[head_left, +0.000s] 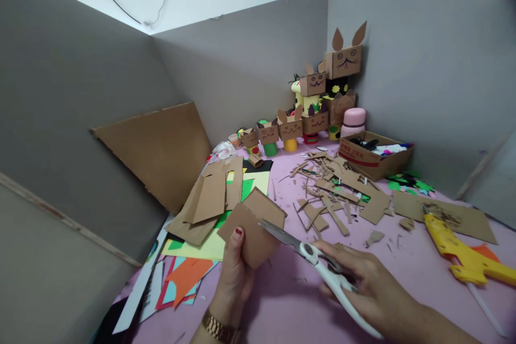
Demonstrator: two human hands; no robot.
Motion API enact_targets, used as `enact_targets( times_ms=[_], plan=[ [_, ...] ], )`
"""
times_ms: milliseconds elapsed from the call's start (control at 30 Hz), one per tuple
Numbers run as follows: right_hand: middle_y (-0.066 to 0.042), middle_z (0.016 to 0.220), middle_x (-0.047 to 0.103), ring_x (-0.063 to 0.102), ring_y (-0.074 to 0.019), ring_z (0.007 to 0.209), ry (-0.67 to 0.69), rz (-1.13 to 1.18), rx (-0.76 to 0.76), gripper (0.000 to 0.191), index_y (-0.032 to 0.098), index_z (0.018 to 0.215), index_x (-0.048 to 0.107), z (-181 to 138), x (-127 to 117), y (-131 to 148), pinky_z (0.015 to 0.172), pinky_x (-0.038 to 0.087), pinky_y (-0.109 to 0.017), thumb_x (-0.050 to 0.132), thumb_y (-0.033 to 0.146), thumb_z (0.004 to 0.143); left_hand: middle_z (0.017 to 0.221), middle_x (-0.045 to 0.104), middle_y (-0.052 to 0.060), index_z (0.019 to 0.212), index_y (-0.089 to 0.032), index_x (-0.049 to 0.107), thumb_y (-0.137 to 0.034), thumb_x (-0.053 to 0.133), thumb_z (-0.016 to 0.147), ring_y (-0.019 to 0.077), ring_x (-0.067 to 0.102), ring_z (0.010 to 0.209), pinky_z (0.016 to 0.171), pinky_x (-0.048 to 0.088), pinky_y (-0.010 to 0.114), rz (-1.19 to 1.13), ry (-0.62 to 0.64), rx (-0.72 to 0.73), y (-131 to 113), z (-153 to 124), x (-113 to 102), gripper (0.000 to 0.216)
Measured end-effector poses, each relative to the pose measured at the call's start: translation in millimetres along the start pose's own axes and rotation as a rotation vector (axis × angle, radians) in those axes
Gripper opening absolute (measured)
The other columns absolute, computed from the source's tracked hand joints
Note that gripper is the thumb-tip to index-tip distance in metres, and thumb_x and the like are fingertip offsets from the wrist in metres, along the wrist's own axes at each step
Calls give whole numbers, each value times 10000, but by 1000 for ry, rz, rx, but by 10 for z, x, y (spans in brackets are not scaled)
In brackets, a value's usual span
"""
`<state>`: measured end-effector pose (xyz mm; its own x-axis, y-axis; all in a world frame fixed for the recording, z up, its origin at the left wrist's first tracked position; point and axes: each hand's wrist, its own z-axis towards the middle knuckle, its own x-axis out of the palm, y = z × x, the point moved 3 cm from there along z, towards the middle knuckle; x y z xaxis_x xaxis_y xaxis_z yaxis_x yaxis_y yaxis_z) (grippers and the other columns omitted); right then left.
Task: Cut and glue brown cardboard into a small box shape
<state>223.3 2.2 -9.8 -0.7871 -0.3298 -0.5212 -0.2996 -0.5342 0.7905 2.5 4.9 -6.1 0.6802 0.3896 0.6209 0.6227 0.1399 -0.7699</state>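
Observation:
A folded piece of brown cardboard (258, 236) is gripped in my left hand (236, 258), thumb pressed on its near face. My right hand (358, 279) holds white-handled scissors (308, 252), their blades pointing left and lying against the cardboard's upper edge. Whether the blades are cutting into it I cannot tell. Part of the lower handle hangs below my right hand, and some of its fingers are hidden behind the scissors. Flat cardboard sheets (212, 193) lie just left of the held piece, on top of coloured paper.
Cardboard scraps (330, 188) cover the table's middle right. A yellow glue gun (455, 252) rests at the right, near a cardboard strip (475, 223). Behind stand several cardboard animal figures (290, 129), a pink bottle (353, 120) and an open box (374, 164). Grey partitions (250, 64) enclose the table.

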Motion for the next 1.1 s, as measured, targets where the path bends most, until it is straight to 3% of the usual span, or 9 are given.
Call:
enact_targets(
  times_ms=[267, 733, 967, 1100],
  plan=[
    [-22, 856, 651, 579, -171, 708, 19, -22, -2, 430, 259, 1272, 564, 6, -15, 6, 656, 477, -252, 609, 289, 845, 891, 760, 19, 971, -206, 685, -380, 829, 610, 175, 704, 782, 626, 571, 227, 9, 28, 14, 18, -7, 31, 426],
    [5, 686, 592, 517, -137, 572, 15, -65, -36, 317, 189, 1147, 632, -38, 10, 98, 543, 422, -217, 564, 276, 851, 876, 762, 13, 974, -217, 669, -360, 831, 604, 179, 715, 780, 595, 571, 214, -42, 23, -10, 61, -6, 10, 429],
    [-26, 806, 666, 599, -160, 677, -37, -69, -50, 377, 210, 1225, 586, -22, 26, -2, 647, 467, -233, 537, 203, 852, 826, 760, 10, 919, -209, 669, -352, 855, 563, 181, 712, 732, 575, 575, 232, -63, 16, -8, 30, 7, 2, 427],
    [-51, 912, 667, 608, -189, 777, 16, -46, -21, 440, 222, 1294, 522, -2, 32, -40, 715, 481, -280, 522, 203, 854, 812, 759, 5, 899, -208, 670, -341, 849, 582, 176, 712, 734, 585, 577, 225, -73, 21, -1, 15, 13, -4, 388]
  ],
)
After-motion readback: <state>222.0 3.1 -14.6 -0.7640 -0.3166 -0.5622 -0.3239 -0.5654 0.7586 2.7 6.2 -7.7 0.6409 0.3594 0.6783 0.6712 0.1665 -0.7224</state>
